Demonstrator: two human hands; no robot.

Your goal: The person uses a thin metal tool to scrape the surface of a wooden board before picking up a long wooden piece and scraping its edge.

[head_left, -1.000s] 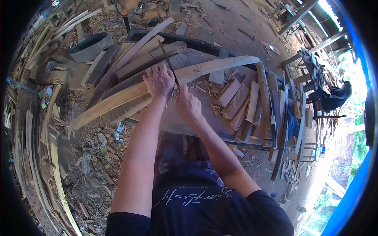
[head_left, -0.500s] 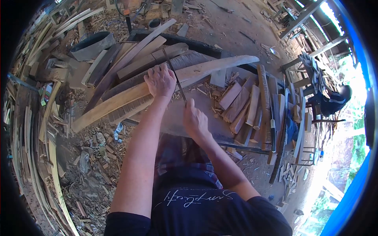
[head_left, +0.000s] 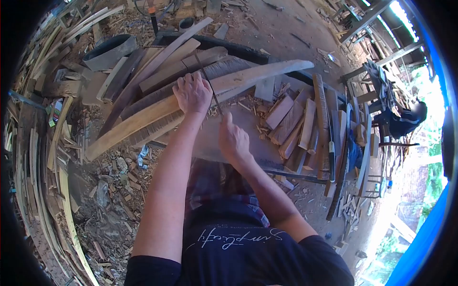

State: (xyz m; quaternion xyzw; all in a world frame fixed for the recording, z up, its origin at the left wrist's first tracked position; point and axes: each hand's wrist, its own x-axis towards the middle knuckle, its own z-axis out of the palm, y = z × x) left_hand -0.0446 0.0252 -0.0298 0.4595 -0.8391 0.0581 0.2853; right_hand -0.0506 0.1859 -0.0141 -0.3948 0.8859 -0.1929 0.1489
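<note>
A long, slightly curved wooden plank [head_left: 260, 75] lies across the low worktable on top of other timber. My left hand [head_left: 193, 93] is closed over the plank near its middle, pressing it from above. My right hand [head_left: 234, 139] grips the near end of a narrow, dark-bladed hand saw [head_left: 216, 101]; its handle is hidden inside the fist. Just right of my left hand, the blade crosses the plank and points away from me. Whether its teeth are inside a cut cannot be made out.
Several short wood blocks [head_left: 290, 126] lie on the worktable [head_left: 212, 143] at right, beside a dark-bladed tool [head_left: 331, 159]. Beams [head_left: 162, 78] are stacked behind the plank. A bucket [head_left: 110, 52] stands at far left. Long strips and scraps litter the ground. A person [head_left: 405, 121] is at far right.
My right hand has moved a little forward and left, and the saw blade has slid farther across the plank. My left hand stays in nearly the same place on the wood.
</note>
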